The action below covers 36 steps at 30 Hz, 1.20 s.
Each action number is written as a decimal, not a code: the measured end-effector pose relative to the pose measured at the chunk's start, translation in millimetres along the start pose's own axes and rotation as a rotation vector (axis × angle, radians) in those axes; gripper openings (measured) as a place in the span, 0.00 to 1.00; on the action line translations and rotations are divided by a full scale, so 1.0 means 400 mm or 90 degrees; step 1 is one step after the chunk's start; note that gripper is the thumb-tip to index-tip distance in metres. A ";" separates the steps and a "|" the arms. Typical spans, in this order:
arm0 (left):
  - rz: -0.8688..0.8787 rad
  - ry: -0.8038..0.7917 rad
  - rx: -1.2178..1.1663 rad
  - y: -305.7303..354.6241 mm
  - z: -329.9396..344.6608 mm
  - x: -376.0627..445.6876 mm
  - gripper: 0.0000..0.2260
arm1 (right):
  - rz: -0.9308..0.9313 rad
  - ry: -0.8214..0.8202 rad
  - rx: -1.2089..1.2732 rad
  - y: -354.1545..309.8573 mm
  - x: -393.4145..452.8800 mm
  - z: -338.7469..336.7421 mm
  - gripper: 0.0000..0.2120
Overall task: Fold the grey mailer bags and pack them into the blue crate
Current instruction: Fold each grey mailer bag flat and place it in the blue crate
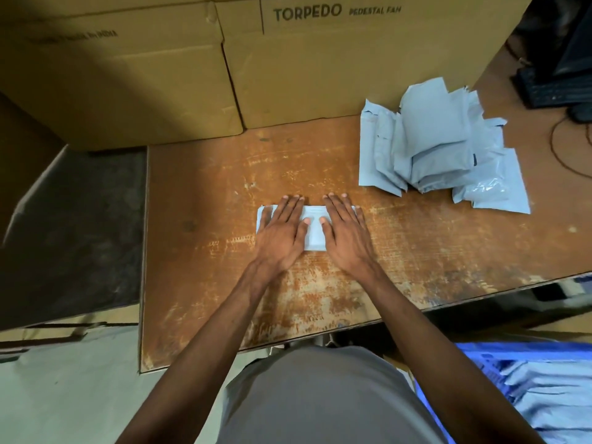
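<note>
At the centre of the frame a folded grey bag (312, 227) lies flat on the worn brown bench (198, 200). The left hand (282, 232) and the right hand (344, 233) both rest palm-down on it, side by side, fingers straight and spread, pressing it to the bench; neither grip is curled round anything, and a strip of the bag shows between the two thumbs. At right of centre, well apart from the hands, a loose pile of bags (439, 149) sits on the bench. In the lower right corner, below the bench edge, is the blue crate (487, 360) with grey bags lying in it. Brown cartons (320, 75), one printed TORPEDO, stand along the top of the frame. A keyboard (557, 91) is at the upper right.
</note>
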<state>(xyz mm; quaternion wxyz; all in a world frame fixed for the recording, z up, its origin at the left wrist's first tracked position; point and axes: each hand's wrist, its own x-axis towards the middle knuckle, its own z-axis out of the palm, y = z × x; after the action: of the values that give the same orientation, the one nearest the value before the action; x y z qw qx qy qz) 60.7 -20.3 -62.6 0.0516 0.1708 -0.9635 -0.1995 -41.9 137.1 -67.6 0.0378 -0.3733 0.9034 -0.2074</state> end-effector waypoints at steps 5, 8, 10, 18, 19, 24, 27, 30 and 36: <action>-0.015 0.047 0.017 -0.012 -0.001 -0.005 0.28 | -0.011 0.031 -0.015 -0.006 0.011 -0.012 0.28; -0.015 0.056 0.035 -0.019 0.021 -0.017 0.26 | -0.022 0.013 -0.004 -0.002 0.002 0.012 0.27; -0.011 0.075 0.054 -0.021 0.033 -0.022 0.26 | -0.023 0.021 -0.001 -0.001 -0.004 0.025 0.27; -0.019 0.075 0.037 -0.017 0.034 -0.015 0.25 | -0.021 0.030 -0.008 -0.001 0.003 0.029 0.26; -0.021 0.073 0.034 -0.016 0.033 -0.015 0.25 | -0.020 0.030 -0.007 -0.001 0.004 0.029 0.26; -0.018 0.063 0.020 -0.018 0.033 -0.010 0.26 | -0.021 0.025 -0.004 -0.001 0.005 0.028 0.26; -0.015 0.054 0.022 -0.020 0.034 -0.009 0.26 | -0.021 0.019 -0.004 -0.001 0.007 0.026 0.26; -0.014 0.052 0.025 -0.020 0.032 -0.007 0.26 | -0.020 0.017 0.000 -0.002 0.009 0.025 0.26; -0.010 0.045 0.019 -0.020 0.028 -0.008 0.25 | -0.019 0.006 -0.002 -0.002 0.009 0.024 0.26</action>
<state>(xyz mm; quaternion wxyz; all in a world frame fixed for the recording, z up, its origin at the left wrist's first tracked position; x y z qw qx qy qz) 64.3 -21.9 -76.3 0.0813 0.1862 -0.9626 -0.1791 -41.8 130.9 -75.6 0.0302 -0.3859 0.8982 -0.2084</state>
